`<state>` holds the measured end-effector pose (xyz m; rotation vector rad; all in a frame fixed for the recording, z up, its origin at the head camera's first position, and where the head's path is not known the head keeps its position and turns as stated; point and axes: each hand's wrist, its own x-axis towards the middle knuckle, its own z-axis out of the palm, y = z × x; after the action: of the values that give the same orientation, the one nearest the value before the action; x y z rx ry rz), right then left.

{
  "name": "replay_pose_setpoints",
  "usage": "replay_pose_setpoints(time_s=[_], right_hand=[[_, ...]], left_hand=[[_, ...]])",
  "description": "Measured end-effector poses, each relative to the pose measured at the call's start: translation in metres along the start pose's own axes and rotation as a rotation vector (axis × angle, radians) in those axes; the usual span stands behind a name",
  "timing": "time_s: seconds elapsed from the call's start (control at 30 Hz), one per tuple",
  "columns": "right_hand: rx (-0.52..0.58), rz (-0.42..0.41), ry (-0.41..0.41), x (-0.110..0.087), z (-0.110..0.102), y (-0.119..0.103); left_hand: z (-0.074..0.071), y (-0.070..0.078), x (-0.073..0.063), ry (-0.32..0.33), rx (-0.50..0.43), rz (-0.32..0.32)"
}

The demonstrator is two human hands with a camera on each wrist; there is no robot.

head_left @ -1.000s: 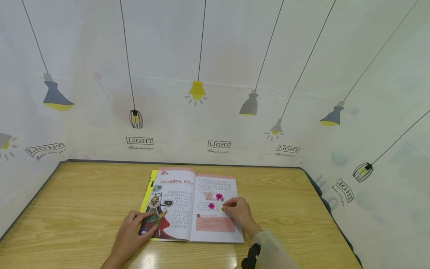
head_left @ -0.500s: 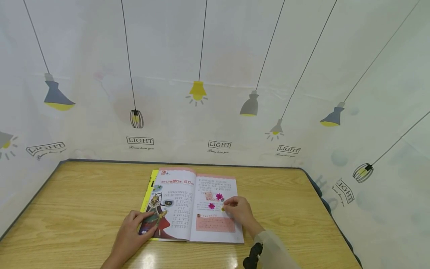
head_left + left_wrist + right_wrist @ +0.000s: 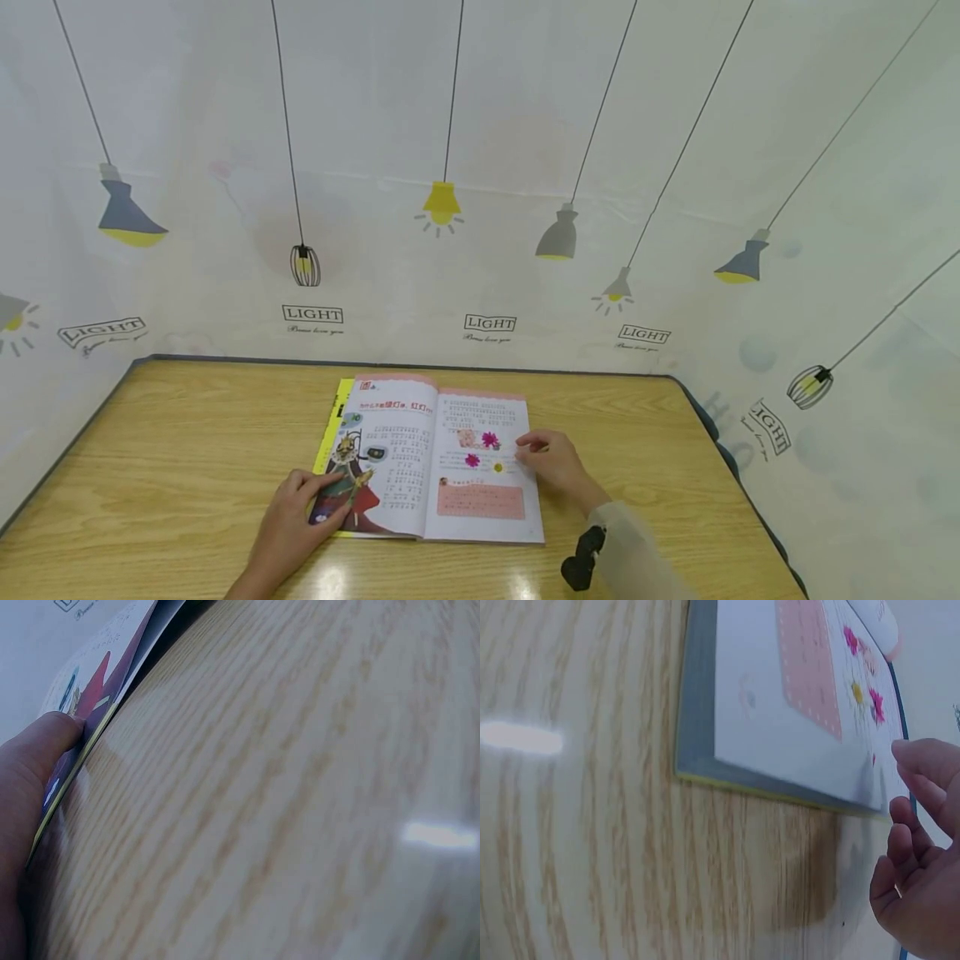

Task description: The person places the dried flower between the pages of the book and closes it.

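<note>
An open book (image 3: 480, 525) lies on the table, with printed text and a costumed cartoon figure on its left page. On the right page lie two magenta flowers (image 3: 490, 439) and a white flower with a yellow centre (image 3: 498, 467). Beside them is a pale pink, flower-like patch (image 3: 467, 437); I cannot tell if it is printed. My left hand (image 3: 292, 512) rests on the left page's lower outer part, its thumb on the paper in the left wrist view. My right hand (image 3: 558, 468) hovers at the right page's outer edge, fingers loosely bent, holding nothing visible.
The wooden table (image 3: 187, 467) extends around the book on both sides. A pale wall covering (image 3: 375, 208) printed with hanging lamps surrounds its far edges. A yellow edge (image 3: 327, 446) shows under the book's left side. A black strap-like object (image 3: 581, 562) is at the right cuff.
My right hand has let go of the white flower and drawn back to the right, leaving it on the page. My left hand has stayed in place.
</note>
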<state>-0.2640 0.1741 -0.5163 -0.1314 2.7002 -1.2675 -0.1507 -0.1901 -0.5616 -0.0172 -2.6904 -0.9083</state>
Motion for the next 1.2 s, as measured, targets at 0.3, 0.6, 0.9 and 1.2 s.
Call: replay_pose_setpoints(time_s=[0.3,0.6,0.9,1.2], right_hand=[[0.045,-0.002,-0.048,0.004,-0.006,0.013],[0.083,-0.027,-0.041,0.007,-0.007,0.021],[0.099,-0.013,-0.017,0.004,-0.006,0.025],[0.101,-0.038,-0.006,0.003,-0.005,0.025]], left_hand=[[0.0,0.0,0.0,-0.013,0.004,-0.012],[-0.002,0.003,0.001,0.004,0.0,0.002],[-0.002,0.003,0.001,0.016,-0.03,0.011],[-0.014,0.008,0.005,-0.127,-0.042,-0.112]])
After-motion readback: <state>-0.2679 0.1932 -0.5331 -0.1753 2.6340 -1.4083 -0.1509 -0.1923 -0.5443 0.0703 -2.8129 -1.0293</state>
